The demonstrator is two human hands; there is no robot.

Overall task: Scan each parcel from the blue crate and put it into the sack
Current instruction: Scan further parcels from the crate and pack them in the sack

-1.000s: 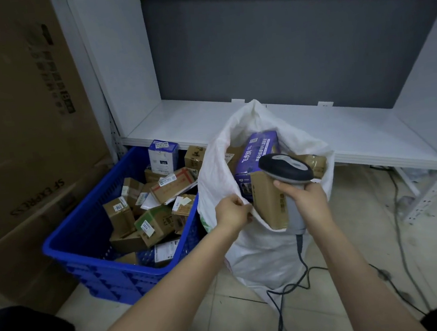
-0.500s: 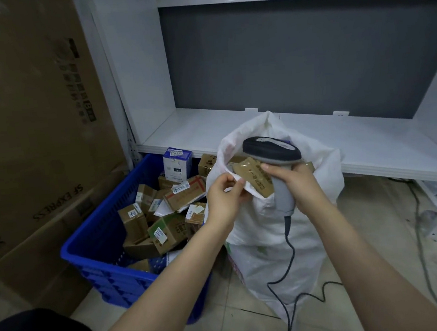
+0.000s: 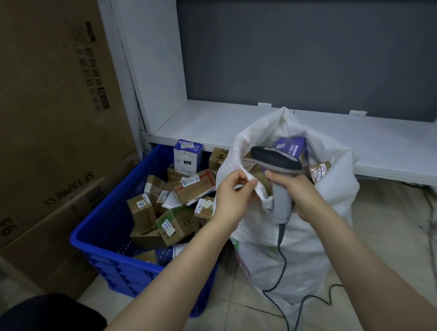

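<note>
A white sack (image 3: pixel 295 240) stands on the floor, filled near its top with parcels, a purple box (image 3: pixel 291 147) uppermost. My left hand (image 3: pixel 232 195) pinches the sack's front rim. My right hand (image 3: pixel 292 187) grips the grey handle of a barcode scanner (image 3: pixel 274 159), its dark head over the sack's mouth. Left of the sack, the blue crate (image 3: pixel 102 226) holds several brown cardboard parcels (image 3: pixel 176 223) and a white and blue box (image 3: pixel 187 155).
Large cardboard cartons (image 3: pixel 33 104) stand left of the crate. A low white shelf (image 3: pixel 371 144) runs behind the sack. The scanner's cable (image 3: pixel 287 293) trails down over the tiled floor. Another cable (image 3: pixel 432 237) lies at the right.
The brown parcel seen at the sack's mouth has sunk out of sight among the others. My left hand stays on the rim, my right hand keeps the scanner over the opening.
</note>
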